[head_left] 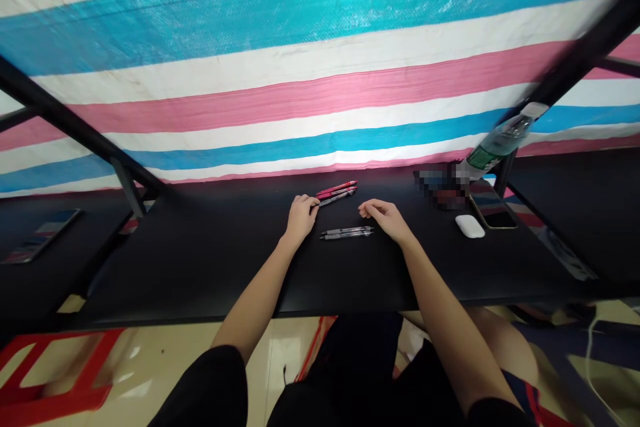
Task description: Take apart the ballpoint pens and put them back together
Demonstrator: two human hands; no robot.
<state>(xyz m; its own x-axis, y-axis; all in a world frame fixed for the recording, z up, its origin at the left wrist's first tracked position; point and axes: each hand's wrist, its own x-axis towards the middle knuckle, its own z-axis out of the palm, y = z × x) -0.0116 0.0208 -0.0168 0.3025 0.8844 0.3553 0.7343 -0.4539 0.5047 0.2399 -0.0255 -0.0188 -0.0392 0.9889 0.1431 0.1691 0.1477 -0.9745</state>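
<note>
On the black table, my left hand has its fingertips closed at the left end of a grey pen. Two red pens lie just above that pen, at a slight slant. Two clear pens with grey grips rest side by side, nearer to me, between my forearms. My right hand is to the right of the pens, its fingers curled together; whether something small is inside cannot be made out.
At the right stand a clear bottle with a green label, a phone, a white earphone case and a blurred-out item. Another phone lies on the left table. A striped sheet hangs behind.
</note>
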